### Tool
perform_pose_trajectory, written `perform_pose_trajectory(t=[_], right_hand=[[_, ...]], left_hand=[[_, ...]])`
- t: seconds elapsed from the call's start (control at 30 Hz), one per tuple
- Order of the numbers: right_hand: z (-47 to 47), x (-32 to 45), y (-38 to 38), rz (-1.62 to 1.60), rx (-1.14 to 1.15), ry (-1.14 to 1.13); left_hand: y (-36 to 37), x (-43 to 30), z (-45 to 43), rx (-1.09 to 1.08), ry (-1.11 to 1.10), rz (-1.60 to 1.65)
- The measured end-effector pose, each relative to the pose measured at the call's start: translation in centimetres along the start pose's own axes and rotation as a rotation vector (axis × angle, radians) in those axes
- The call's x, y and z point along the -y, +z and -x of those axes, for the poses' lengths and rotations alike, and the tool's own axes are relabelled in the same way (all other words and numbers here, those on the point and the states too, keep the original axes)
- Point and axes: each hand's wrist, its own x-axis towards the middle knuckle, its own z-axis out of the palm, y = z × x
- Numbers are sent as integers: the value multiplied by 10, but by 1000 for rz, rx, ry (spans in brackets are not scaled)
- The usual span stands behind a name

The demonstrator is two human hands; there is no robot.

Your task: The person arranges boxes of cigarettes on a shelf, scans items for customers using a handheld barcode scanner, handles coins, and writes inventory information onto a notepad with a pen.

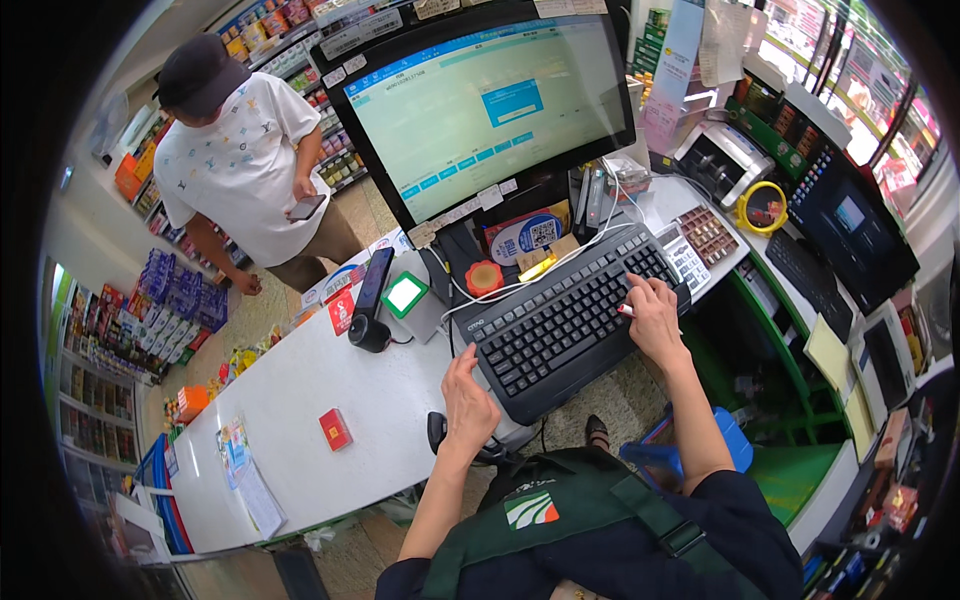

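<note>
A black keyboard point(570, 322) lies tilted across the near edge of the counter, in front of a large monitor point(487, 112) that shows a small pop-up box. My right hand point(652, 315) is over its right-hand keys, with a slim white and red pen point(625, 310) held between the fingers. Beside the keyboard's left end is my left hand point(469, 401), its fingertips at the corner and nothing in it. Just below that hand, a black handheld scanner point(437, 431) is partly hidden. On the counter to the left lies a small red box point(335, 430).
Across the white counter point(300, 487) stands a person point(240, 157) holding a phone point(307, 208). A payment terminal point(405, 295) and a phone on a stand point(373, 281) are left of the monitor. White cables point(517, 285) run behind the keyboard; a calculator point(682, 259) sits at right.
</note>
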Motion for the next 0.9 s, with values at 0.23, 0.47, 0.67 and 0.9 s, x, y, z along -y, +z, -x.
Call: perform_pose_trajectory(t=[0.23,0.47,0.67,0.9], right_hand=[[-32,-26,17,-19,161,-204],[-20,-35,20,-92,160,-196],[-18,-21,12,-132,-5,-162],[-18,-23,-4,-143,29,-143]], left_hand=[[46,2,7,-173,-202,-67],[98,19,135,-380,-1161,-568],[91,31,140,-502,-1189,-420],[16,67,82,-289,-769,-318]])
